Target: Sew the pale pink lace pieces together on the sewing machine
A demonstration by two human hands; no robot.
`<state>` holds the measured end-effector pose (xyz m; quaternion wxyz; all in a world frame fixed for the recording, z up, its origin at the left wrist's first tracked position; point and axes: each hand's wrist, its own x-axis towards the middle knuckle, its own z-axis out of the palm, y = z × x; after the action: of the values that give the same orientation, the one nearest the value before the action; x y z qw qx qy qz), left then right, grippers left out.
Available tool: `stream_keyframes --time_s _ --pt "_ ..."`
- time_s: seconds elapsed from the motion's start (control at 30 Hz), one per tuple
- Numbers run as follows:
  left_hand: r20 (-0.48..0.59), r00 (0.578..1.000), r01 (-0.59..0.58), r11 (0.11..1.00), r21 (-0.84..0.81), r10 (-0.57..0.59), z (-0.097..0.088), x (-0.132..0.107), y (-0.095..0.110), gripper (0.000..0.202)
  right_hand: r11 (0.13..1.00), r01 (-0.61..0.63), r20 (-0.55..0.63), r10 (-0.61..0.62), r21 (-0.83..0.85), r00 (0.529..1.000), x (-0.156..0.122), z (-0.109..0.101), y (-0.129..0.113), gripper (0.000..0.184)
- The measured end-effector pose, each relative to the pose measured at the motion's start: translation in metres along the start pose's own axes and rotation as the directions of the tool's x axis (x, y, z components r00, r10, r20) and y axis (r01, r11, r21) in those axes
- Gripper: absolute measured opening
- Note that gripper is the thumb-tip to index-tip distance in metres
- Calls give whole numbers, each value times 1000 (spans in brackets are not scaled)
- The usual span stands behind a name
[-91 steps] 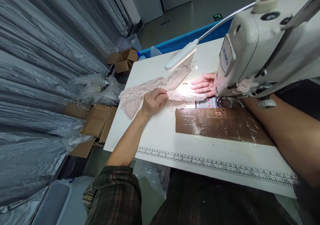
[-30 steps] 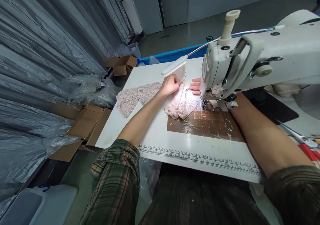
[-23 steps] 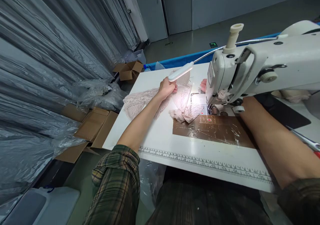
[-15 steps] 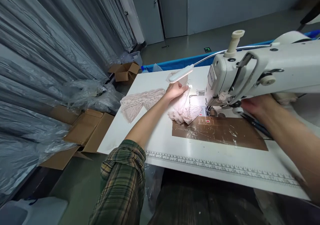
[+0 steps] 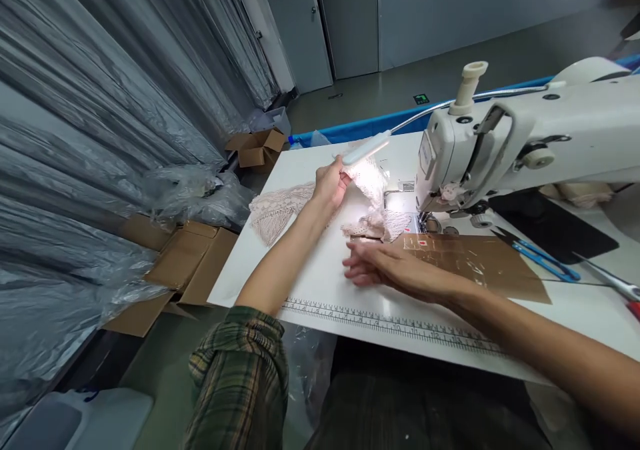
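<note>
Pale pink lace (image 5: 369,178) lies bunched on the white table left of the sewing machine (image 5: 450,150), its lower end close to the presser foot (image 5: 424,221). My left hand (image 5: 332,185) is closed on the lace's upper left edge, lifting it under the lamp. My right hand (image 5: 383,267) is just below the lace's lower edge, palm down, its fingers loosely apart and slightly blurred. Whether those fingertips touch the lace is hard to tell. Another lace piece (image 5: 275,211) lies flat to the left, partly behind my left forearm.
A white lamp (image 5: 367,149) hangs over the lace. Right of the needle lie a brown sheet (image 5: 500,270), blue-handled scissors (image 5: 545,260), a black mat (image 5: 555,223) and a metal tool with a red end (image 5: 613,280). A printed ruler (image 5: 390,327) runs along the front edge. Cardboard boxes (image 5: 195,257) stand left.
My right hand has come from behind the machine head, far right, to the lace's lower edge. My left hand has moved slightly left, raising the lace's upper part. The scissors and mat are now uncovered.
</note>
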<state>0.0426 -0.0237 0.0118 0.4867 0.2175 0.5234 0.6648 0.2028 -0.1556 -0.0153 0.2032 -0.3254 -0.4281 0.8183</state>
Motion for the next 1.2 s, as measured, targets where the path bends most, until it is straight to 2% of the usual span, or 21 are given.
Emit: stream_keyframes --time_s 0.07,0.13,0.17,0.27,0.33,0.43,0.53,0.6,0.87,1.2 --pt "16 999 -32 998 -45 33 -12 -19 5 9 989 119 -121 -108 84 987 37 11 0 53" --pt "24 999 -42 994 -97 45 -24 -36 7 14 928 326 -197 -290 183 936 67 16 0 45" --pt "21 999 -38 992 -118 41 -29 -43 6 17 879 398 -244 -339 262 909 78 16 0 39" --pt "-41 999 -21 977 -212 13 -39 -55 1 23 750 526 -391 -379 401 839 94 10 -4 20" --pt "-83 997 -30 961 -274 7 -42 -55 -5 23 716 562 -454 -373 413 809 94 3 -8 15" --pt "-85 996 -57 956 -288 34 -45 -51 -15 18 664 573 -539 -292 480 790 90 -6 -15 15" --pt "-63 996 -76 964 -256 62 -48 -47 -24 15 620 535 -578 -156 574 801 88 -14 -21 19" --pt "-49 997 -77 963 -258 66 -49 -47 -28 14 616 514 -571 -122 598 811 89 -17 -23 24" --pt "-39 996 -93 959 -266 85 -52 -50 -30 10 636 485 -526 -144 600 838 85 -17 -24 24" --pt "-11 992 -128 977 -169 128 -53 -56 -27 30 619 484 -504 -160 618 849 86 -18 -22 33"
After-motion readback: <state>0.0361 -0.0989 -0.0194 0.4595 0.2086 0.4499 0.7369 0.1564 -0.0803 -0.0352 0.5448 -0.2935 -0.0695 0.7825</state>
